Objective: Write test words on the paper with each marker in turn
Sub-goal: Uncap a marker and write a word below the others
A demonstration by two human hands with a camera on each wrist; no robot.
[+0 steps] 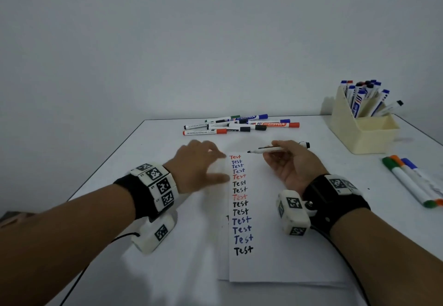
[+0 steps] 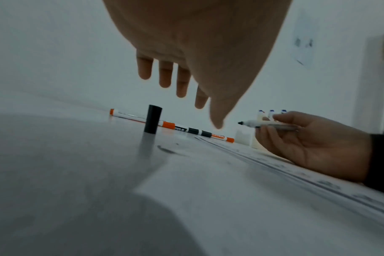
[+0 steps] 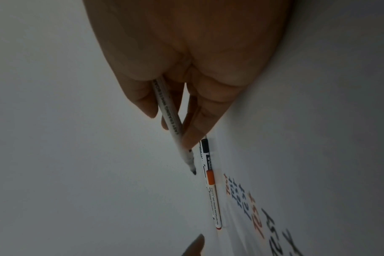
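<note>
Marker, uncapped, is pinched in the right hand just above the paper at frame centre, the left hand spread and holding nothing; its loose cap standing upright could get knocked over

Office-like desk: white table, marker holder.
</note>
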